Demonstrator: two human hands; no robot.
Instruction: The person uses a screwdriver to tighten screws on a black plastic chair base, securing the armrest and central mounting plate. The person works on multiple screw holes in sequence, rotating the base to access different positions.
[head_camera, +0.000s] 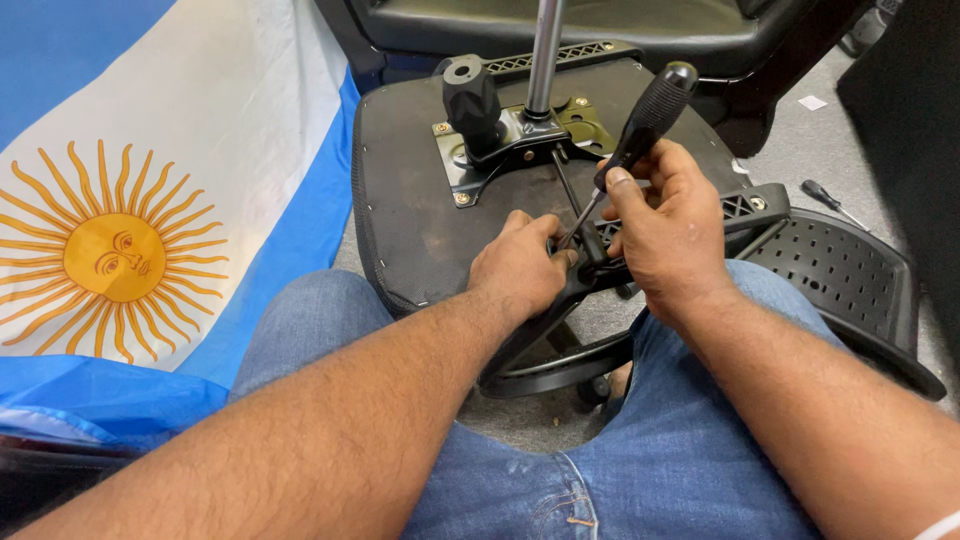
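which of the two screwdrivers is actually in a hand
The big black-handled screwdriver, gripped by the right hand with its tip down by the left hand. The small screwdriver lies untouched on the floor at the right.

Black chair seat underside (420, 210), black-handled screwdriver (640, 125), blue jeans (640, 470), light-blue-and-white flag (230, 110) with golden sun, grey floor (800, 130).

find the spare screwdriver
In the head view it lies on the grey floor at far right, behind the perforated backrest, untouched by either hand.
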